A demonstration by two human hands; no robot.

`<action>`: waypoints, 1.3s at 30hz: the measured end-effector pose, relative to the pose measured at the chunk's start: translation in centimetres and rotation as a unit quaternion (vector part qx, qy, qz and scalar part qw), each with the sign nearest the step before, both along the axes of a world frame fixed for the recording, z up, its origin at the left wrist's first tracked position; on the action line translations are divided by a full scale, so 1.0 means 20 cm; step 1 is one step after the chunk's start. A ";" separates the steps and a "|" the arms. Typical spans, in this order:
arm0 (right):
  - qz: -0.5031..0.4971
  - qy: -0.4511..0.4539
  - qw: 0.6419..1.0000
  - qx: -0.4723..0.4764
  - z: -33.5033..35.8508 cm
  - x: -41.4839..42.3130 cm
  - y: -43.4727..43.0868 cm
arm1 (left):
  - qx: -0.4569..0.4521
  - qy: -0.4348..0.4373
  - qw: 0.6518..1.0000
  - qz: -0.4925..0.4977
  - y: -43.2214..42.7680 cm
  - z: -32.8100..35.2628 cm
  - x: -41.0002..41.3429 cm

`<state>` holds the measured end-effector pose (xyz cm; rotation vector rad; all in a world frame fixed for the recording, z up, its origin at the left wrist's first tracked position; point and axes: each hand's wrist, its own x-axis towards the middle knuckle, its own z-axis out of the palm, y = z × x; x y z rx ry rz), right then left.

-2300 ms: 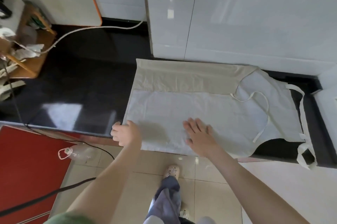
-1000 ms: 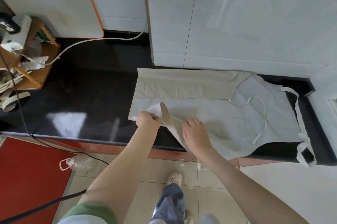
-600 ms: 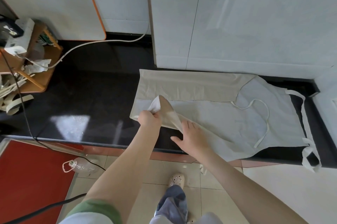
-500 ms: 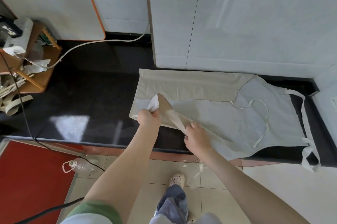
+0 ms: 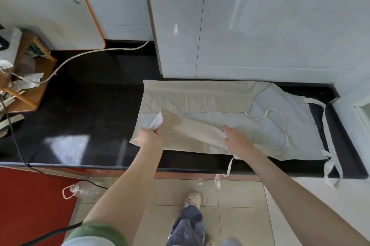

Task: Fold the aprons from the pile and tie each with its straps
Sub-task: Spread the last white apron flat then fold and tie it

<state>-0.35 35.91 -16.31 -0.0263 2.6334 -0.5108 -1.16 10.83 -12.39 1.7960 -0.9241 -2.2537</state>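
Pale and limp, judged light, the apron (image 5: pixel 280 125) is spread on the surface (image 5: pixel 90 115) toward three o'clock. Its near hem, the best hold, is pinched at the nine o'clock corner by the left grip (image 5: pixel 149 137), mid-length by the right grip (image 5: pixel 237 140).

Apron (image 5: pixel 200 97): matt beige cloth, creased. Counter (image 5: pixel 90 109): glossy black stone, mirror-like. Wall panels (image 5: pixel 260 25): smooth glossy white. Side stool (image 5: pixel 30 89): bare wood.

we see a glossy black worktop (image 5: pixel 90 105), a white cable (image 5: pixel 96 51) curving across its far side to a wooden rack (image 5: pixel 30 93) at the left. an orange-rimmed white board (image 5: pixel 50 17) stands behind. a plastic bottle (image 5: pixel 88 190) lies on the floor (image 5: pixel 240 205) beside a red mat (image 5: pixel 30 201).
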 end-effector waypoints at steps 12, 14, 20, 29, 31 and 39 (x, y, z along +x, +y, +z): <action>-0.001 -0.032 0.996 -0.081 -0.02 -0.29 0.04 | -0.509 0.073 0.415 -0.750 0.37 -0.11 -0.33; 0.024 -0.074 0.994 -0.077 -0.03 -0.30 0.04 | -0.528 0.073 0.261 -0.805 0.42 -0.18 -0.36; 0.098 -0.207 0.972 0.051 -0.07 -0.20 0.13 | -0.555 0.035 0.026 -0.831 0.51 -0.28 -0.49; -0.108 -0.055 0.989 0.087 -0.09 -0.30 0.53 | -0.551 0.009 -0.028 -0.834 0.57 -0.32 -0.61; -0.145 -0.047 0.985 0.074 -0.07 -0.32 0.61 | -0.547 0.006 -0.007 -0.837 0.57 -0.32 -0.61; -0.223 0.056 0.972 0.044 -0.05 -0.45 0.69 | -0.600 0.088 0.121 -0.786 0.64 -0.34 -0.58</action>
